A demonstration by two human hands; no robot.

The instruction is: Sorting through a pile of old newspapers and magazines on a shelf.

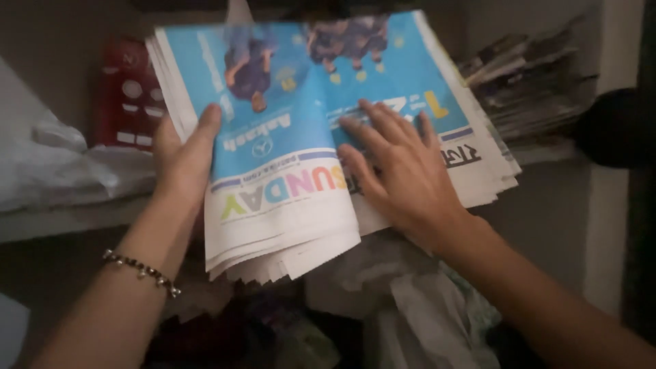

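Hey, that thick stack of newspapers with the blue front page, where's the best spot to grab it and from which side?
Probably by its long edges, one hand per side. The newspaper stack is thick and floppy, its near end fanning loose. The left hand already clamps the left edge; the right hand lies flat on top and could shift to the right edge.

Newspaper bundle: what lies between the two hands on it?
Head view: only the blue front page of the newspaper bundle lies between left hand and right hand; nothing else rests there.
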